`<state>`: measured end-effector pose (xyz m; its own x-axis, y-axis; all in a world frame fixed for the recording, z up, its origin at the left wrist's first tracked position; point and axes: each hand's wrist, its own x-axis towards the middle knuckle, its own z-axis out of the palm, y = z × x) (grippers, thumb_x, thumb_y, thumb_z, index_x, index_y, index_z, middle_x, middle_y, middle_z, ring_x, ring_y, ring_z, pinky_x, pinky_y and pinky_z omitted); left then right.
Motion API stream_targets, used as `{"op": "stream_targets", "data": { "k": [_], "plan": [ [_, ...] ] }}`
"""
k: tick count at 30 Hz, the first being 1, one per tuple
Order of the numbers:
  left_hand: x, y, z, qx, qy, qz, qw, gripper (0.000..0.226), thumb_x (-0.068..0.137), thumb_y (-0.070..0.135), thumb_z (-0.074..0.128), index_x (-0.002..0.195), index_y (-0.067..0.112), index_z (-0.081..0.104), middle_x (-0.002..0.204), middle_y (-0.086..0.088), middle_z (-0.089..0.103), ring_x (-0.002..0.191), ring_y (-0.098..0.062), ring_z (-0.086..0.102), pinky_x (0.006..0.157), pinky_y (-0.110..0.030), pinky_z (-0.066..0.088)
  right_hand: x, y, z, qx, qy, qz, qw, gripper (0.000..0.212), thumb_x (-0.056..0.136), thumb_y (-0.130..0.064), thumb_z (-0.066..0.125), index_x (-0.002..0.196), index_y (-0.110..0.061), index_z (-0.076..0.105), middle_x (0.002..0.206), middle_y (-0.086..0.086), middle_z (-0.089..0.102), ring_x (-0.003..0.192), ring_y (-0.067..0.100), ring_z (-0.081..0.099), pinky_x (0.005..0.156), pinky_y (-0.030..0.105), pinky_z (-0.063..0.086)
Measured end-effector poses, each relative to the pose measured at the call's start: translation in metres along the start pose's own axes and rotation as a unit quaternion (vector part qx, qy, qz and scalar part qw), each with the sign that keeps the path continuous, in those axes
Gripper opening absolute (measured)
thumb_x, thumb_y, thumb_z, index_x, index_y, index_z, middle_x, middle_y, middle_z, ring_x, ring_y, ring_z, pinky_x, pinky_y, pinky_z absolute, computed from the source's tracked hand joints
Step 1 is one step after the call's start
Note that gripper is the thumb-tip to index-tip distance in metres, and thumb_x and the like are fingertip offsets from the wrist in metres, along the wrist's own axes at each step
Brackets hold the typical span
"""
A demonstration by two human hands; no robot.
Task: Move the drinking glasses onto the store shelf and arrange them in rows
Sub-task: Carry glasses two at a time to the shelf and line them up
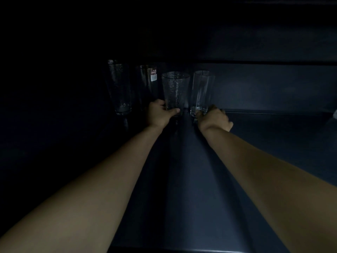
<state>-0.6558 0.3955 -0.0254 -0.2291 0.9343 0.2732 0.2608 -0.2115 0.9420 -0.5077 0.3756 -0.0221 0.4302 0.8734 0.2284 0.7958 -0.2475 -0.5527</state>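
Note:
Several clear drinking glasses stand upright deep on a dark blue shelf (pixel 200 179). My left hand (pixel 160 114) grips the base of a textured tumbler (pixel 176 90). My right hand (pixel 214 118) holds the foot of a plain tall glass (pixel 201 90) just to the right of it. Further left stand a tall textured glass (pixel 120 86) and a glass with a red-and-white label (pixel 147 84), both against the back. Both arms reach far in from the front edge.
The shelf's back wall (pixel 273 84) runs across behind the glasses, and the shelf above (pixel 255 42) hangs low over them. The left side is too dark to make out. Bare shelf surface stretches to the right of my right hand.

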Motion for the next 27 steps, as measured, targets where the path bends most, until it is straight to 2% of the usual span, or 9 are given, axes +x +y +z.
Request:
{"op": "stream_targets", "data": {
  "k": [2,7,18,20,23,25,27],
  "plan": [
    [0.0,0.001,0.0,0.0,-0.003,0.0,1.0,0.033,0.078,0.006,0.08,0.107,-0.004,0.067,0.104,-0.017,0.071,0.083,-0.017,0.064,0.049,-0.014,0.044,0.001,0.0,0.0,-0.004,-0.003,0.0,1.0,0.051,0.096,-0.053,0.046,0.131,-0.017,0.052,0.135,0.011,0.051,0.125,0.031,0.049,0.102,0.043,0.033],
    [-0.001,0.001,-0.001,0.0,0.001,0.003,1.0,0.031,0.077,0.007,0.081,0.103,-0.002,0.067,0.103,-0.019,0.072,0.083,-0.02,0.064,0.062,-0.024,0.047,0.002,-0.001,0.001,-0.015,0.003,0.0,1.0,0.051,0.097,-0.053,0.044,0.131,-0.016,0.053,0.135,0.012,0.05,0.124,0.031,0.049,0.101,0.042,0.033],
    [-0.005,0.005,-0.003,0.003,0.001,-0.006,1.0,0.03,0.078,0.006,0.08,0.103,-0.004,0.067,0.103,-0.017,0.072,0.082,-0.018,0.064,0.053,-0.02,0.044,0.003,0.0,0.003,-0.003,0.015,0.001,1.0,0.05,0.095,-0.053,0.047,0.127,-0.014,0.056,0.133,0.012,0.053,0.123,0.031,0.05,0.1,0.041,0.033],
    [-0.009,0.008,-0.005,0.007,0.004,-0.004,1.0,0.035,0.079,0.005,0.079,0.109,-0.008,0.066,0.102,-0.014,0.07,0.085,-0.019,0.063,0.062,-0.027,0.053,0.004,0.001,0.003,0.016,0.019,0.006,1.0,0.05,0.094,-0.052,0.049,0.124,-0.013,0.057,0.131,0.011,0.055,0.121,0.03,0.052,0.099,0.041,0.034],
    [-0.016,0.011,-0.009,0.008,0.017,-0.028,0.999,0.051,0.078,0.009,0.081,0.121,-0.009,0.059,0.11,-0.015,0.067,0.096,-0.027,0.066,0.086,-0.04,0.057,0.001,0.004,-0.001,0.065,0.017,0.008,0.998,0.047,0.092,-0.049,0.052,0.119,-0.011,0.058,0.124,0.01,0.061,0.117,0.03,0.056,0.098,0.039,0.036],
    [-0.022,0.013,-0.012,0.021,0.013,-0.03,0.999,0.05,0.079,0.013,0.081,0.12,-0.006,0.06,0.111,-0.011,0.067,0.097,-0.025,0.065,0.087,-0.034,0.055,-0.003,0.009,-0.006,0.121,0.007,-0.001,0.993,0.039,0.094,-0.042,0.053,0.115,-0.01,0.059,0.118,0.011,0.065,0.112,0.031,0.059,0.098,0.038,0.044],
    [-0.031,0.016,-0.014,0.047,0.011,-0.023,0.999,0.041,0.082,0.018,0.079,0.115,-0.003,0.065,0.1,-0.003,0.062,0.092,-0.017,0.06,0.079,-0.023,0.047,-0.011,0.016,-0.017,0.18,-0.008,-0.014,0.983,0.034,0.095,-0.036,0.055,0.113,-0.008,0.061,0.114,0.013,0.067,0.109,0.03,0.062,0.092,0.033,0.049]
  ]
}}
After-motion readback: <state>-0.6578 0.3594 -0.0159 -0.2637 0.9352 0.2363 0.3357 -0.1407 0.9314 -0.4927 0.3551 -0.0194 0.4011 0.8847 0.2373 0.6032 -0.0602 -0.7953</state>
